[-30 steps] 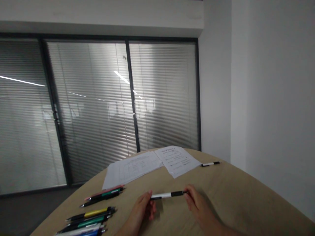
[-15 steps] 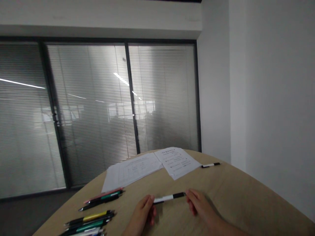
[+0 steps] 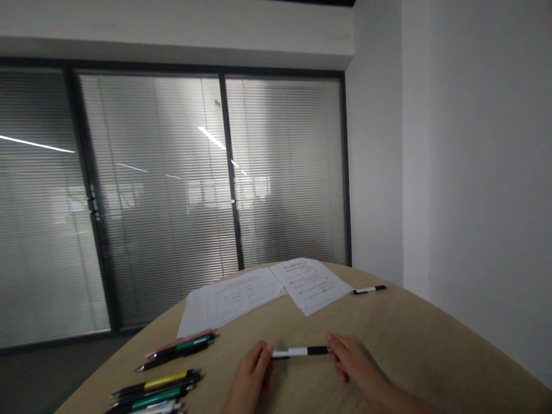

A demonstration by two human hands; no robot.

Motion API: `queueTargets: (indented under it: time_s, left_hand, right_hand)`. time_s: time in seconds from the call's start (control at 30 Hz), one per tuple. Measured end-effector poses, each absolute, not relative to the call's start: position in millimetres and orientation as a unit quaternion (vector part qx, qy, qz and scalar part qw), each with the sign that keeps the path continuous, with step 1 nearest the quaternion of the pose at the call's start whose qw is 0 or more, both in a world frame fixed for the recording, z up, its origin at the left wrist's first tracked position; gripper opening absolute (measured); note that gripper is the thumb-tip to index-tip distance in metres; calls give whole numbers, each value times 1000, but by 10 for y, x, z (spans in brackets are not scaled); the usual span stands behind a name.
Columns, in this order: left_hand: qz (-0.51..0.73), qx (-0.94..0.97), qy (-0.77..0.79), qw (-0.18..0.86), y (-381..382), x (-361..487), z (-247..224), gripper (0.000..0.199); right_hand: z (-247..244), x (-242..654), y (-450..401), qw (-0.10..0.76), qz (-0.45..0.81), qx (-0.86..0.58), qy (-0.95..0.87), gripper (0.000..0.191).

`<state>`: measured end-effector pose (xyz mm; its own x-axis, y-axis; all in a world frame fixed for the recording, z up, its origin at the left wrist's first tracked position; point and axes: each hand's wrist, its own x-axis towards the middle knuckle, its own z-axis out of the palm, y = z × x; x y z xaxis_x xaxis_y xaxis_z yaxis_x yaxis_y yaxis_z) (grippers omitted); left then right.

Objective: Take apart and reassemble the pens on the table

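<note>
A white and black pen (image 3: 297, 351) is held nearly level above the wooden table, low in the middle of the head view. My left hand (image 3: 253, 371) pinches its left end between thumb and fingers. At the black right end, the fingertips of my right hand (image 3: 348, 359) are closed on the pen's tip. Some of the curled fingers of both hands are hidden behind the thumbs and palms.
Several pens (image 3: 181, 348) lie in a group left of my hands, with a second group (image 3: 157, 391) nearer the front. Printed sheets (image 3: 233, 299) and another sheet (image 3: 313, 286) lie farther back. A white and black pen (image 3: 370, 290) rests beside them on the table (image 3: 431, 345).
The held pen has turned slightly, its right end a little lower and now closer to level. Both hands have shifted slightly to the right, still on the pen.
</note>
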<state>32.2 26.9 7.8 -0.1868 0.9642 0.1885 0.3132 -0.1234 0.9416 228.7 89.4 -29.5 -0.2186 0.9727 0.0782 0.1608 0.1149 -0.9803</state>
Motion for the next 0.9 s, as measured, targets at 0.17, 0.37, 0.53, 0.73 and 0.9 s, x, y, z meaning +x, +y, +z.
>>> queueTargets:
  time_s: [0.17, 0.37, 0.53, 0.73, 0.9]
  left_hand:
    - [508, 539, 586, 329, 257, 334, 106, 57]
    - [541, 485, 584, 362, 257, 350, 158, 55]
    - [538, 498, 578, 358, 275, 341, 134, 57]
    - [510, 533, 587, 332, 260, 351, 110, 59]
    - [519, 516, 586, 348, 281, 341, 102, 59]
  right_hand:
    - [-284, 2299, 889, 427, 446, -461, -637, 43]
    - [-223, 2312, 871, 462, 447, -401, -653, 29]
    - [-253, 2289, 896, 475, 463, -393, -637, 39]
    - [-275, 2287, 898, 458, 477, -409, -629, 39]
    - [-225, 2283, 877, 492, 483, -392, -609, 39]
